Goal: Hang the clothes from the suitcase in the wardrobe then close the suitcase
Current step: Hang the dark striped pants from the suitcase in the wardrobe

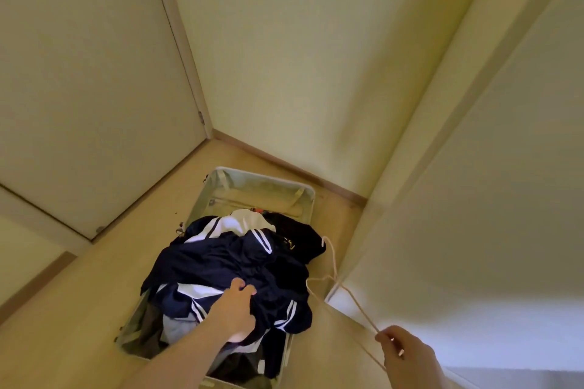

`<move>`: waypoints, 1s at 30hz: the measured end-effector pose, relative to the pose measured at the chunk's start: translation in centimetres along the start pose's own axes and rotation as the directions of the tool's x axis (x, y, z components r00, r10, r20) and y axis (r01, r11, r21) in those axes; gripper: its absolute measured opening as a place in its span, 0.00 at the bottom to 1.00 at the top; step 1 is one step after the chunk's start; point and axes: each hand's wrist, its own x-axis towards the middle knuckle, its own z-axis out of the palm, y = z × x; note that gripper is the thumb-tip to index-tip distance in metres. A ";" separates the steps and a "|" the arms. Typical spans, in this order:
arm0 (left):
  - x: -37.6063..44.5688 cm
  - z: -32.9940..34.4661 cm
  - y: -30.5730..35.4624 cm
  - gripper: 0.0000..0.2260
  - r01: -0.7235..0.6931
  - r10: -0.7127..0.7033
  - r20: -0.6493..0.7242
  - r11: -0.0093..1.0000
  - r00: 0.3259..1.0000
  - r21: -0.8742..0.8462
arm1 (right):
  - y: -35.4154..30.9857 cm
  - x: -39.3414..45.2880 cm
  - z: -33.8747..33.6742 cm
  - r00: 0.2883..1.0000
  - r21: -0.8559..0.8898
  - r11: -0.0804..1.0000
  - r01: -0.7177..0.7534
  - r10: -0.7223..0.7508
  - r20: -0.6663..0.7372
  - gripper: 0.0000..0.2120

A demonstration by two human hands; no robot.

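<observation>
Pale wooden floor, open white suitcase (262,180): your left hand (235,309) bunches the navy white-striped jacket (221,262) heaped inside, right hand (406,354) pinching the thin cream hanger (331,265); yank and tangled neighbours spill.

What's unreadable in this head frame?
- Suitcase contents below the top layer: covered by the navy jacket.
- Its near edge: hidden by the left hand and forearm.
- Hanger lower bar: behind the right hand.
- Wardrobe interior: out of frame.

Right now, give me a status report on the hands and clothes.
Left hand gripping navy garment atop open suitcase. Right hand holding hanger. Nothing obstructing.
</observation>
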 end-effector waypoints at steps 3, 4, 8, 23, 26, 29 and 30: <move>7.5 3.4 0.5 0.28 -0.004 0.004 -0.057 1.000 0.998 -0.006 | 3.7 4.8 5.2 0.996 0.028 0.999 0.043 -0.041 -0.074 0.10; 9.3 4.1 0.9 0.29 0.003 -0.005 -0.069 1.000 0.998 -0.025 | 4.5 5.7 6.3 0.995 0.044 0.998 0.053 -0.049 -0.085 0.09; 17.2 8.6 1.0 0.33 0.103 -0.122 -0.048 0.952 0.991 -0.288 | 9.0 9.7 11.4 0.987 0.074 0.993 0.097 -0.086 -0.139 0.09; 21.5 17.8 -0.8 0.09 0.080 -0.428 -0.345 0.715 0.835 -0.694 | 18.9 11.1 18.4 0.922 0.065 0.949 0.309 -0.282 -0.264 0.13; 16.1 15.6 -1.7 0.08 0.010 -0.357 -0.344 0.708 0.868 -0.706 | 19.4 7.5 17.3 0.921 0.068 0.948 0.312 -0.284 -0.268 0.15; 10.6 13.8 -1.8 0.16 -0.005 -0.272 -0.208 0.596 0.939 -0.803 | 19.7 3.2 15.2 0.893 0.087 0.942 0.324 -0.275 -0.357 0.16; 9.1 13.6 -1.7 0.13 0.025 -0.225 -0.140 0.603 0.964 -0.797 | 19.9 2.2 14.8 0.880 0.094 0.936 0.340 -0.281 -0.384 0.15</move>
